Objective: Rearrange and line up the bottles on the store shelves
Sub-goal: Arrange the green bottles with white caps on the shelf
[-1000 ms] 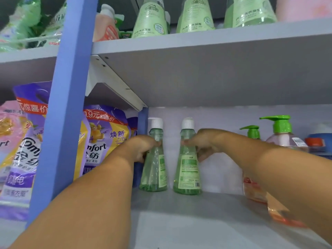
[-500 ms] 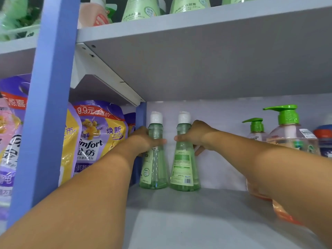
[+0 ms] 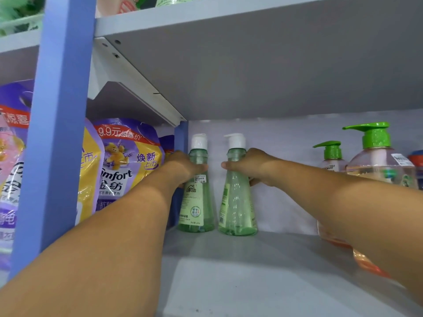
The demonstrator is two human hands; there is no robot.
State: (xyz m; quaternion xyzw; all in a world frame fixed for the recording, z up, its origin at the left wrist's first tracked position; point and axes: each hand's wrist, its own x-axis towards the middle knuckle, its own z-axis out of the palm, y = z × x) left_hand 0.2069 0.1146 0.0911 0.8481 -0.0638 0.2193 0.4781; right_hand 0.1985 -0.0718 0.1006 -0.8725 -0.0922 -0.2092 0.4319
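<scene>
While upright, each green bottle [image 3: 196, 202] neck in grip.

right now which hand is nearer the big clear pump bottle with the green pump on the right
Right. The right hand grips the right green cone-shaped bottle, with a gap to the big clear bottle with the green pump. The left hand holds the left green bottle, farther away.

Both your arms reach forward, bare to the elbow. Your left hand [image 3: 183, 167] curls its fingers round a narrow green neck, thumb in front. Your right hand [image 3: 250, 167] grips likewise just beside it, thumb pointing left, wrist nearly straight.
</scene>
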